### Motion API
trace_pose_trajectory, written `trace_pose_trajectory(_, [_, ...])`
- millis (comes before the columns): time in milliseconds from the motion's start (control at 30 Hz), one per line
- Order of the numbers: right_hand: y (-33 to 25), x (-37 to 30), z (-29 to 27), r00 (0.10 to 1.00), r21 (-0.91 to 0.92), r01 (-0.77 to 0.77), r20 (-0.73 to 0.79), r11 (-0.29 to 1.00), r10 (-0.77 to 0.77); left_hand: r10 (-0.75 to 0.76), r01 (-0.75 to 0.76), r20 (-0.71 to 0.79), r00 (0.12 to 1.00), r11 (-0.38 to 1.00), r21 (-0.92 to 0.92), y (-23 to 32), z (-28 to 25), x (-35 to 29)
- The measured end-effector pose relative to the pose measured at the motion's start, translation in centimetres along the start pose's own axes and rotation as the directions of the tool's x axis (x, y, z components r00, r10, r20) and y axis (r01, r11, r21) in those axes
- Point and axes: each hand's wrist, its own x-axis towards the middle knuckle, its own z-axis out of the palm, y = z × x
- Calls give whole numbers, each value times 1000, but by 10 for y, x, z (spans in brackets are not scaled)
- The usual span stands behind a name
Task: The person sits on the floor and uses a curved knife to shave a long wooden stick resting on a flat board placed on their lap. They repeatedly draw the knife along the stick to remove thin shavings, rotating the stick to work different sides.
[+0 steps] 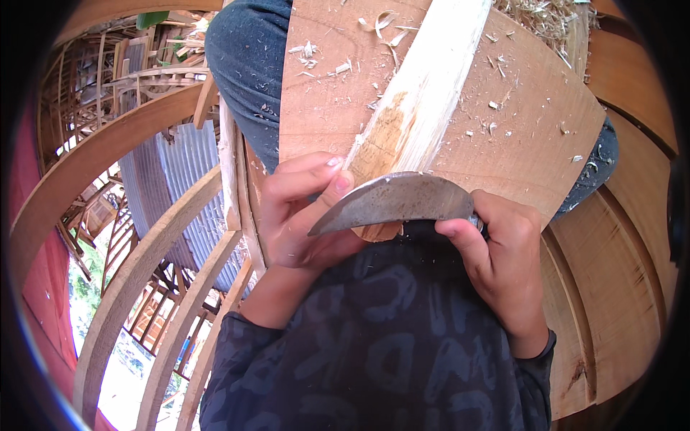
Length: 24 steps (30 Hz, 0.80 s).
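Note:
A long strip of wood (431, 79), pale and freshly shaved with a browner patch at its near end, slants across a flat brown board (532, 136). My left hand (302, 212) is closed at the strip's left edge near this end, thumb and forefinger bent against it. In my right hand (507, 251) is a curved knife (399, 201), its handle mostly hidden by the fingers. Its broad, stained grey blade lies across the strip's near end, with the point toward my left hand.
Curled shavings (384, 25) and chips dot the board, with a thicker heap of shavings (543, 21) at the far right. My jeans-clad leg (248, 72) is beside the board. Curved wooden ribs (147, 269) rise on the left; planking (611, 251) lines the right.

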Motion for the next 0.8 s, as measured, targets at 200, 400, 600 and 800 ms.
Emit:
trace_pose_trajectory(200, [11,4,-10,993,-132,-42,-114,990,27,-17,20,-38,999,997,69,8,6,5])
trace_pose_trajectory(400, [6,6,-9,983,-71,-148,-123,986,139,-18,20,-59,998,999,29,5,5,6])
trace_pose_trajectory(600, [22,20,-15,895,-25,-281,-368,959,253,-3,-2,-49,999,993,-114,-1,-9,-2])
trace_pose_trajectory(800, [41,9,-56,891,191,-244,-343,951,298,-42,44,-53,998,998,45,0,-14,-2])
